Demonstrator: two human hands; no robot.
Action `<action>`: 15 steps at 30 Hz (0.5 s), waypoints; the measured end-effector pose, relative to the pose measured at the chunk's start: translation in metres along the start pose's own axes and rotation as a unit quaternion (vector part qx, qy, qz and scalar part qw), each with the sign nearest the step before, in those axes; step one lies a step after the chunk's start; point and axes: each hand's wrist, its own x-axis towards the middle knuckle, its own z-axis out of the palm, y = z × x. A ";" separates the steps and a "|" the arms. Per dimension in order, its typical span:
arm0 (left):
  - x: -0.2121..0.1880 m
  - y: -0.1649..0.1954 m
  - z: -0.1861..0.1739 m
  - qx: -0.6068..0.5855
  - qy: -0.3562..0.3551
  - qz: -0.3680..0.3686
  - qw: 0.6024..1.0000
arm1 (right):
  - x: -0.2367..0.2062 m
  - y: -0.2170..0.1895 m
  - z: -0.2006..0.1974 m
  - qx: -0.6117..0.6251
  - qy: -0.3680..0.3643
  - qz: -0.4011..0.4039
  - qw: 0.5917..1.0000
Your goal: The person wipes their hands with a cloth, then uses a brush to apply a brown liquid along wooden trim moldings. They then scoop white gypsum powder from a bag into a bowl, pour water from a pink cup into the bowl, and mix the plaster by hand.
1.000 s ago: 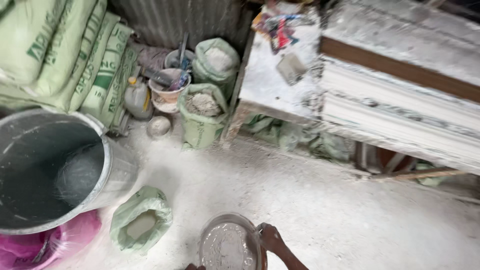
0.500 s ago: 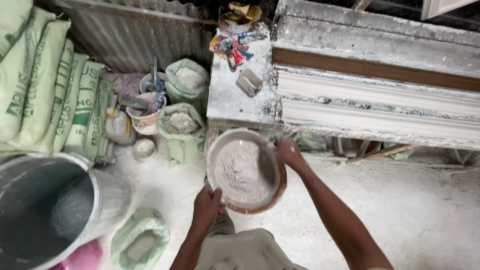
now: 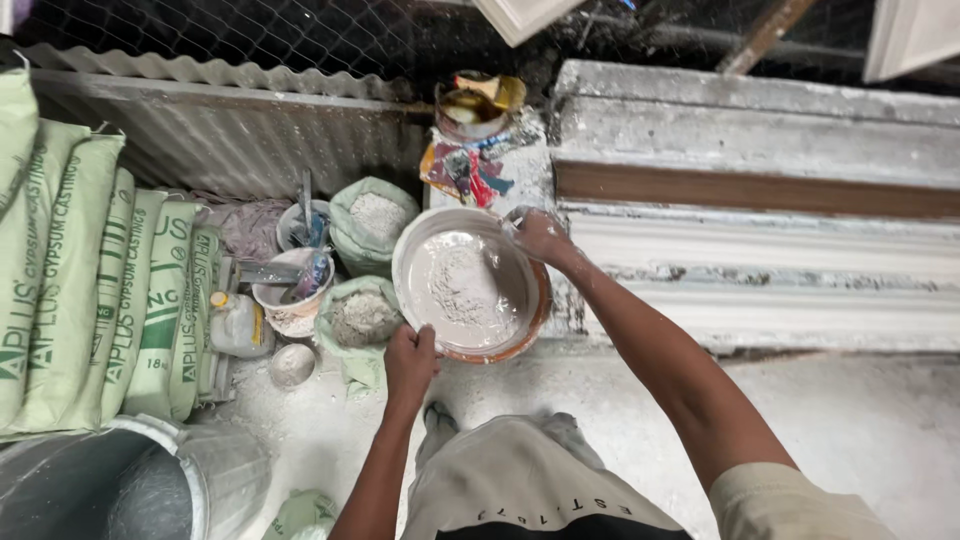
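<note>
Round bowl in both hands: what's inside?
The bowl held by the left hand and right hand holds a smeared coat of pale grey powder or paste, thickest mid-bowl. Whatever is directly below the bowl is hidden.

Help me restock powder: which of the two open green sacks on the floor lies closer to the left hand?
The lower open sack, holding greyish powder, just left of the left hand. The other sack sits farther back by the corrugated sheet.

Lighting: even, moderately bright, cast from above; no glare is seen. Shadows: soft, gathered behind the wire mesh (image 3: 250,40) at the top. Focus: sharp at centre; slight motion blur is noted. Distortion: wide-angle bending is seen at the edges.
</note>
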 end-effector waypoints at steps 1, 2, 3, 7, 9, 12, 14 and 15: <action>0.006 -0.003 0.005 -0.004 0.007 -0.012 1.000 | 0.014 -0.001 0.000 -0.005 -0.011 -0.008 1.000; 0.010 -0.006 0.009 -0.014 0.009 -0.032 0.999 | 0.027 -0.003 0.003 -0.011 -0.024 -0.018 0.999; 0.011 -0.009 0.015 -0.026 0.013 -0.055 0.998 | 0.037 -0.004 0.006 -0.017 -0.041 -0.028 0.999; 0.005 -0.016 0.037 -0.070 0.045 -0.043 0.996 | 0.085 -0.008 0.016 -0.025 -0.029 -0.120 0.992; -0.006 -0.020 0.049 -0.070 0.052 -0.062 0.994 | 0.104 -0.006 0.026 -0.031 -0.088 -0.108 0.990; -0.009 -0.022 0.070 -0.121 0.096 -0.105 0.982 | 0.137 -0.010 0.042 -0.046 -0.078 -0.178 0.980; -0.008 -0.022 0.084 -0.145 0.147 -0.103 0.973 | 0.151 -0.008 0.055 -0.055 -0.091 -0.219 0.970; -0.007 -0.023 0.089 -0.137 0.176 -0.088 0.971 | 0.154 -0.006 0.060 -0.062 -0.104 -0.233 0.965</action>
